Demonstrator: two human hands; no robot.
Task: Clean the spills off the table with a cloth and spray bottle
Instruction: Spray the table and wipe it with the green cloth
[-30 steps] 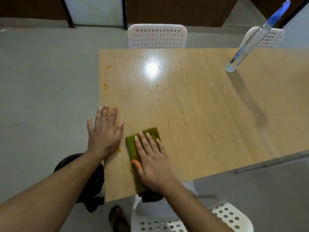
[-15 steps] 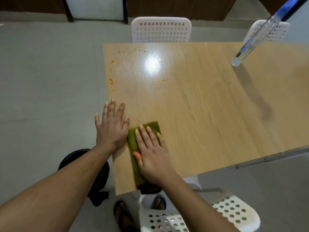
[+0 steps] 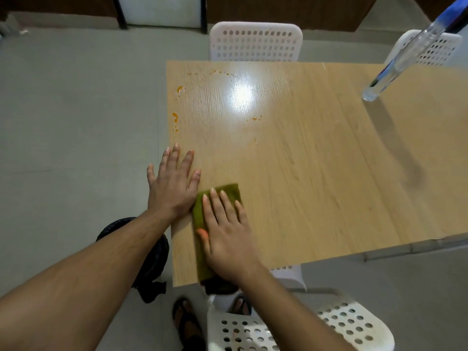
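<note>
- You are pressing your right hand (image 3: 225, 229) flat, fingers spread, on the cloth (image 3: 202, 219) near the table's (image 3: 316, 186) left front corner, so it drags the surface.
- You are bracing your left hand (image 3: 172, 188) flat beside it, fingers straight, likely for steadiness.
- The bottle (image 3: 395, 64) is standing well apart at the far right, out of the wiping path.
- Orange spills (image 3: 175, 117) are waiting ahead along the left edge.

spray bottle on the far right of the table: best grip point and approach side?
Probably the clear body of the spray bottle, mid-height, below the blue head. It stands apart from everything else on the table, so a sideways wrap from the near side looks open. The right hand, now flat on the cloth, is the closer one.
</note>
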